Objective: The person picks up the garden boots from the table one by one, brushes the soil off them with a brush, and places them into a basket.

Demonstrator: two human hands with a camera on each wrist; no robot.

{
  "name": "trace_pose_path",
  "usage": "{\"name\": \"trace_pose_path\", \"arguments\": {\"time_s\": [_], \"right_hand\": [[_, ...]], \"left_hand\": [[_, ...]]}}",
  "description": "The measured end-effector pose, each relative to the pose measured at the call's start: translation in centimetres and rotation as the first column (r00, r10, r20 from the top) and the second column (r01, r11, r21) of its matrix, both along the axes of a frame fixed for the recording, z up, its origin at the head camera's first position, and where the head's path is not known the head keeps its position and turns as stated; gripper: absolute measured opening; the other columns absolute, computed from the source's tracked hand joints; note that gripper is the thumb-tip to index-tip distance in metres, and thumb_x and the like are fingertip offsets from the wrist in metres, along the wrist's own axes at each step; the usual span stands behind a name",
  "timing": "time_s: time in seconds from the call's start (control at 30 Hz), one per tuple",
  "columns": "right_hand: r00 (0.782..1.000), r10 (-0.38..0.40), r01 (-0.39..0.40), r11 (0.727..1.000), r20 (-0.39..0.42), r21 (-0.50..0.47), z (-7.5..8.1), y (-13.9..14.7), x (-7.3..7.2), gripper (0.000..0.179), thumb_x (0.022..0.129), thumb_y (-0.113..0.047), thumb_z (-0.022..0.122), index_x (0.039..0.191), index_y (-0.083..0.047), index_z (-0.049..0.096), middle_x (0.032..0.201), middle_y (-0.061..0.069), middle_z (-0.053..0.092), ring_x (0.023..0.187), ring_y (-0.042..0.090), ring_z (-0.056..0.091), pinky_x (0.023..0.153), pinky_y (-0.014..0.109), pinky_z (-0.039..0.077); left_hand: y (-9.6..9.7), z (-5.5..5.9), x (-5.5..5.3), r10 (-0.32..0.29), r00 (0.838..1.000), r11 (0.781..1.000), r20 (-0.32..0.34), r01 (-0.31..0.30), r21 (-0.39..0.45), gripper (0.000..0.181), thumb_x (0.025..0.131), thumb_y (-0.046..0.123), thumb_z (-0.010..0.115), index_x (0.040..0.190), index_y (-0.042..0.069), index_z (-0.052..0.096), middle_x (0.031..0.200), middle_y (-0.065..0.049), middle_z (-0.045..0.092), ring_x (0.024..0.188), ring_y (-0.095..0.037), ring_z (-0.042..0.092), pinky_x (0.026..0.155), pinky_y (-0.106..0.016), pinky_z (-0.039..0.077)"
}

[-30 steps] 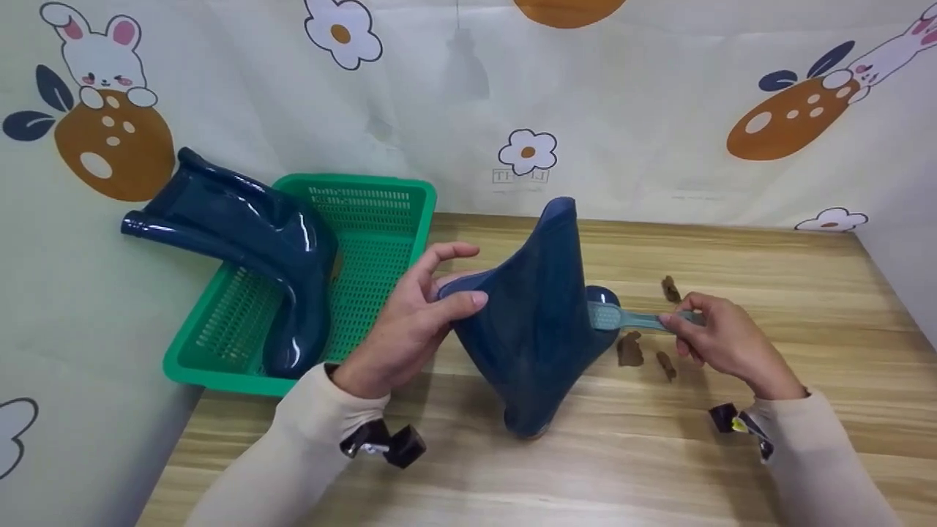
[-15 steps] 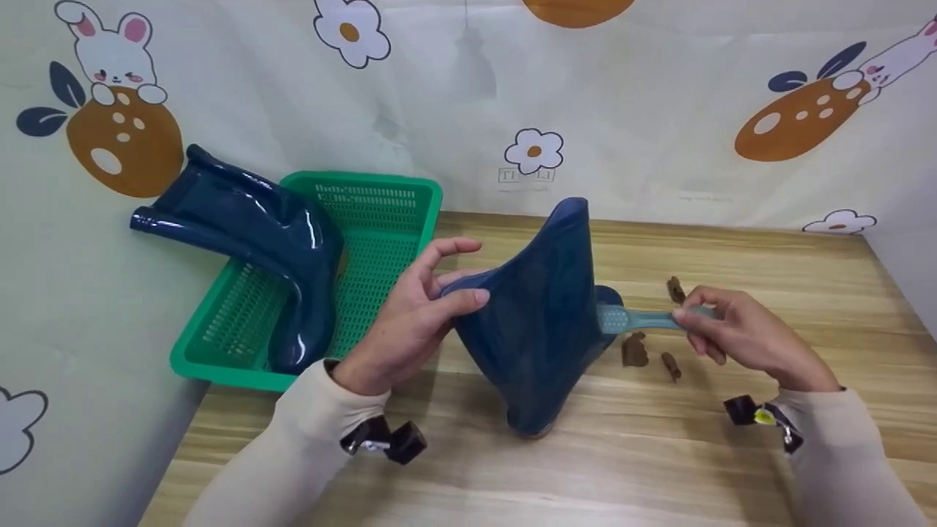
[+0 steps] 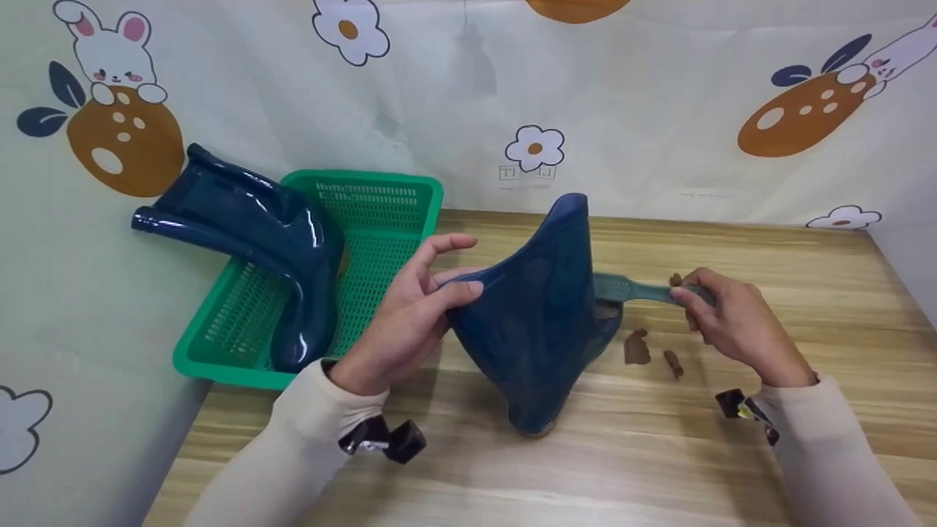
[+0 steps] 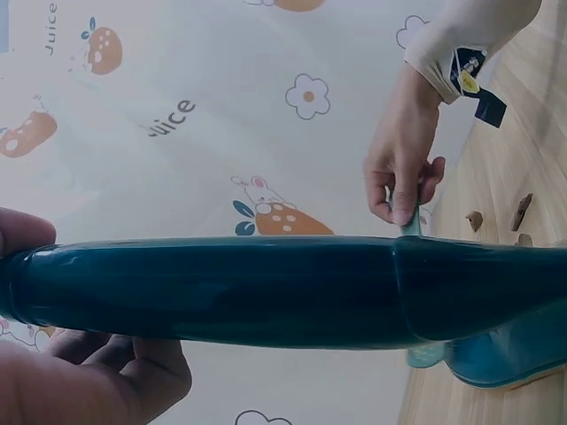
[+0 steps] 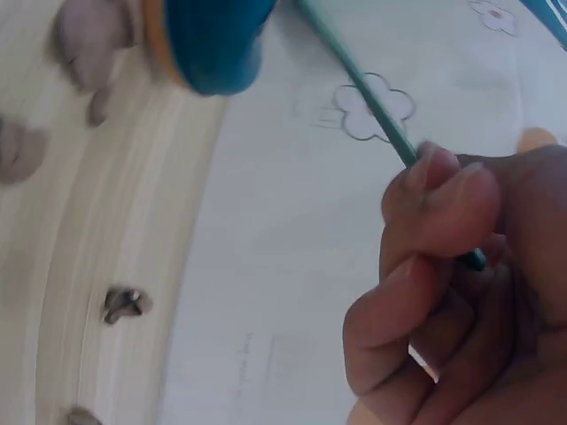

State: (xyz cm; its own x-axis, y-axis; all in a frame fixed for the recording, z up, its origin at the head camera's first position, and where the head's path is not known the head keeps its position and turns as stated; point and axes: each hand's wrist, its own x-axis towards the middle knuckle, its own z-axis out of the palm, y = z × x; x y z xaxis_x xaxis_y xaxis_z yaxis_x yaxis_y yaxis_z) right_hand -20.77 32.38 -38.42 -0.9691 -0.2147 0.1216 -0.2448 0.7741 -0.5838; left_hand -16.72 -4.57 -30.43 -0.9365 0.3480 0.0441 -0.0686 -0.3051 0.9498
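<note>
A dark blue rubber rain boot (image 3: 527,322) stands tilted on the table, and my left hand (image 3: 410,315) grips the rim of its shaft between thumb and fingers. In the left wrist view the boot shaft (image 4: 221,288) stretches across in front of the left hand (image 4: 106,381). My right hand (image 3: 739,322) pinches the handle of a teal brush (image 3: 648,291). The brush head lies by the boot's far side, above the toe, partly hidden by the shaft. In the right wrist view the thin brush handle (image 5: 372,97) runs out from the right hand's curled fingers (image 5: 399,310).
A green plastic basket (image 3: 432,219) stands at the left with a second blue rain boot (image 3: 285,241) leaning in it. Several brown clumps (image 3: 637,348) lie on the wooden table (image 3: 468,483) right of the held boot. A printed curtain (image 3: 644,95) hangs behind.
The brush went a little right, then back left and farther from me along the boot, its head now higher beside the shaft. The left hand and boot have hardly moved.
</note>
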Motion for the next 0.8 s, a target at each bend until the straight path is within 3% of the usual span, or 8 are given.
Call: {"name": "trace_pose_path", "arguments": {"time_s": [0.1, 0.17, 0.27, 0.33, 0.4, 0.57, 0.7, 0.8], "right_hand": [[0.994, 0.058, -0.046, 0.991, 0.093, -0.124, 0.6, 0.6, -0.2, 0.032, 0.096, -0.038, 0.047, 0.095, -0.008, 0.057, 0.060, 0.004, 0.055, 0.043, 0.015, 0.049, 0.042, 0.028, 0.039], [0.975, 0.126, -0.093, 0.980, 0.184, -0.179, 0.9, 1.0, -0.3, 0.031, 0.096, -0.036, 0.048, 0.095, -0.007, 0.057, 0.058, 0.004, 0.052, 0.042, 0.015, 0.045, 0.040, 0.029, 0.037], [0.939, 0.195, -0.155, 0.975, 0.283, -0.159, 1.1, 1.3, -0.6, 0.028, 0.096, -0.034, 0.049, 0.093, -0.009, 0.059, 0.052, 0.001, 0.045, 0.040, 0.011, 0.037, 0.040, 0.027, 0.033], [0.932, 0.211, -0.193, 0.977, 0.294, -0.087, 1.0, 1.1, -0.8, 0.026, 0.096, -0.033, 0.050, 0.090, -0.010, 0.061, 0.051, -0.003, 0.042, 0.040, 0.009, 0.035, 0.040, 0.026, 0.032], [0.945, 0.190, -0.196, 0.981, 0.266, -0.003, 0.8, 0.7, -1.0, 0.025, 0.096, -0.032, 0.051, 0.090, -0.010, 0.062, 0.052, -0.004, 0.043, 0.043, 0.008, 0.037, 0.044, 0.025, 0.034], [0.990, 0.113, -0.126, 0.981, 0.090, 0.150, 0.3, -0.3, -1.3, 0.023, 0.094, -0.030, 0.054, 0.089, -0.010, 0.064, 0.057, -0.004, 0.047, 0.049, 0.011, 0.041, 0.050, 0.028, 0.034], [0.996, 0.052, -0.040, 0.987, -0.071, 0.153, 0.1, -0.4, -1.2, 0.025, 0.095, -0.033, 0.053, 0.090, -0.012, 0.065, 0.060, -0.003, 0.050, 0.049, 0.012, 0.041, 0.050, 0.029, 0.034], [0.997, 0.018, -0.012, 0.997, -0.080, 0.070, 0.4, 0.2, -1.1, 0.029, 0.096, -0.036, 0.049, 0.093, -0.012, 0.065, 0.062, -0.001, 0.051, 0.049, 0.013, 0.041, 0.047, 0.029, 0.034]], "left_hand": [[0.0, 0.0, 0.0, 0.005, 1.000, 1.000, -0.002, -0.005, -0.010, 0.046, 0.090, 0.000, 0.051, 0.130, 0.007, 0.031, 0.112, -0.022, 0.061, 0.097, -0.030, 0.062, 0.088, -0.040, 0.048], [-0.1, -0.1, -0.1, 0.007, 1.000, 1.000, -0.005, -0.007, -0.020, 0.046, 0.090, 0.001, 0.052, 0.131, 0.007, 0.031, 0.113, -0.022, 0.061, 0.097, -0.030, 0.062, 0.088, -0.040, 0.047], [0.0, -0.1, -0.1, 0.006, 1.000, 1.000, -0.005, -0.006, -0.019, 0.046, 0.090, 0.000, 0.052, 0.130, 0.007, 0.032, 0.113, -0.022, 0.061, 0.097, -0.030, 0.062, 0.087, -0.040, 0.047], [0.2, -0.1, -0.1, -0.003, 1.000, 1.000, 0.001, 0.003, -0.009, 0.045, 0.090, 0.000, 0.051, 0.130, 0.007, 0.032, 0.113, -0.022, 0.060, 0.098, -0.030, 0.061, 0.088, -0.040, 0.047], [0.3, 0.0, 0.0, -0.013, 1.000, 1.000, 0.008, 0.013, 0.004, 0.045, 0.090, -0.001, 0.051, 0.130, 0.007, 0.032, 0.113, -0.023, 0.060, 0.098, -0.030, 0.061, 0.088, -0.040, 0.047], [0.5, 0.2, 0.1, -0.023, 1.000, 1.000, 0.000, 0.023, 0.012, 0.045, 0.090, -0.001, 0.050, 0.130, 0.007, 0.031, 0.114, -0.023, 0.060, 0.098, -0.030, 0.061, 0.089, -0.040, 0.047], [0.4, 0.3, 0.1, -0.013, 1.000, 1.000, -0.009, 0.013, 0.008, 0.046, 0.090, -0.002, 0.050, 0.131, 0.006, 0.031, 0.114, -0.024, 0.059, 0.098, -0.030, 0.062, 0.089, -0.040, 0.047], [0.3, 0.2, 0.1, -0.002, 1.000, 1.000, -0.002, 0.002, 0.011, 0.045, 0.090, -0.002, 0.049, 0.130, 0.006, 0.031, 0.114, -0.023, 0.060, 0.098, -0.030, 0.062, 0.089, -0.040, 0.047]]}}
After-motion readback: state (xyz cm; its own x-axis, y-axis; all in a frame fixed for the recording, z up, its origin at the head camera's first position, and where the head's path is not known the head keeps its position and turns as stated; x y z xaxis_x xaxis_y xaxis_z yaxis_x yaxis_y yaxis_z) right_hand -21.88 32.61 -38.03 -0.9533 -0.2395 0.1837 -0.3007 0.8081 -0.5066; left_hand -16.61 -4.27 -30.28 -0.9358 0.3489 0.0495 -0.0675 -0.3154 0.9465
